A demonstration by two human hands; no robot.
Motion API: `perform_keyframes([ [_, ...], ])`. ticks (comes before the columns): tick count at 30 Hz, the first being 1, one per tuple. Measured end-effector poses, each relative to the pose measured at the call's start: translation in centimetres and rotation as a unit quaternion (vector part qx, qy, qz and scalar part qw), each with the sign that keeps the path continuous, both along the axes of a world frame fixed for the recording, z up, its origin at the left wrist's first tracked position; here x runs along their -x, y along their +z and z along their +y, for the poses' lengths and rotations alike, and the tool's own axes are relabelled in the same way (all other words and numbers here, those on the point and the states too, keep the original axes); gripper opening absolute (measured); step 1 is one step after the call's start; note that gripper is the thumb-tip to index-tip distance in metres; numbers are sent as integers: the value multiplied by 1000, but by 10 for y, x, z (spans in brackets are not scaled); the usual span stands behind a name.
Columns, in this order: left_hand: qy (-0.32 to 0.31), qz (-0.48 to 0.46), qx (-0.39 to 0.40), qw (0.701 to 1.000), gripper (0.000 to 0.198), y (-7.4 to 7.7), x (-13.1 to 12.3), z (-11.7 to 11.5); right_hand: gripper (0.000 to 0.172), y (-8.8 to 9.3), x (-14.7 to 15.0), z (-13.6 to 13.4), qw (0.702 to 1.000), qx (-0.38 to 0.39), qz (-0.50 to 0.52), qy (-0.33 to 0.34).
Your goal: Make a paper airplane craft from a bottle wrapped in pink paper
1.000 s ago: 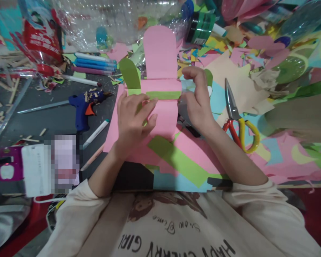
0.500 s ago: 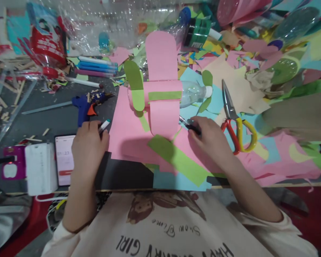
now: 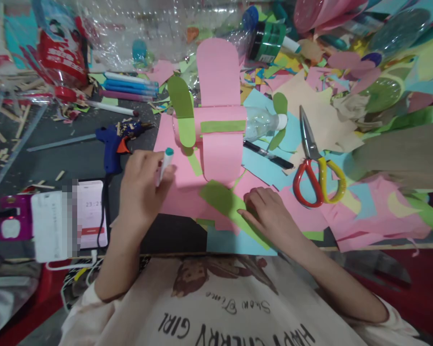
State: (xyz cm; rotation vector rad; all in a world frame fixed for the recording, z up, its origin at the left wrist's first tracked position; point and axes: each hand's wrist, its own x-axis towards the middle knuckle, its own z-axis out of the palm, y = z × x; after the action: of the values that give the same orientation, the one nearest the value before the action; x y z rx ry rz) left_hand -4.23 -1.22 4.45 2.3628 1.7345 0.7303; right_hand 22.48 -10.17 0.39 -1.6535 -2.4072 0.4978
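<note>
My left hand (image 3: 142, 185) is closed on a white marker (image 3: 165, 166) with a teal end, over the pink paper's left part. My right hand (image 3: 269, 211) is empty, its fingers apart, resting by the green paper strip (image 3: 222, 202). Above and between the hands lies a plastic bottle (image 3: 261, 124) wrapped in pink paper, with long pink wings (image 3: 218, 72), a green band and green paper pieces at both ends. A black craft knife (image 3: 274, 157) lies just below the bottle, touched by neither hand.
Scissors (image 3: 310, 158) with red and yellow handles lie at the right. A blue glue gun (image 3: 111, 144), a phone (image 3: 91, 211) and wooden sticks are at the left. Paper scraps, several markers (image 3: 130, 89) and a red-labelled bottle (image 3: 63, 53) stand or lie farther back.
My right hand has let go of the craft knife and moved down toward the green strip. My left hand has moved right and raised the marker over the pink paper.
</note>
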Motion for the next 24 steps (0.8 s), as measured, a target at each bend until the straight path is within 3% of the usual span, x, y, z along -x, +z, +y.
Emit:
perform_keyframes([
  [2, -41, -97, -21, 994, 2, 0, -11, 2, 26, -1, -1, -1, 1000, 7, 12, -10],
  [4, -42, -210, 1, 977, 5, 0, -23, 6, 29, 0, -4, -1, 1000, -8, 11, -15],
  [7, -22, -402, 58, 913, 10, -8, -41, 14, 39, 2, -4, -3, 1000, -17, -11, -3],
  [10, -12, -499, 130, 857, 16, -21, -54, 20, 38, 4, -2, -5, 1000, 12, -10, 10],
  [13, -22, -536, 165, 828, 21, -33, -59, 22, 37, 5, -1, -8, 1000, 28, -4, 12],
  [18, 1, -548, 179, 817, 22, -44, -58, 20, 51, 3, 3, -15, 999, -19, -33, -14],
  [24, 22, -526, 186, 830, 19, -53, -55, 18, 18, 11, 3, -10, 997, 74, 3, 8],
])
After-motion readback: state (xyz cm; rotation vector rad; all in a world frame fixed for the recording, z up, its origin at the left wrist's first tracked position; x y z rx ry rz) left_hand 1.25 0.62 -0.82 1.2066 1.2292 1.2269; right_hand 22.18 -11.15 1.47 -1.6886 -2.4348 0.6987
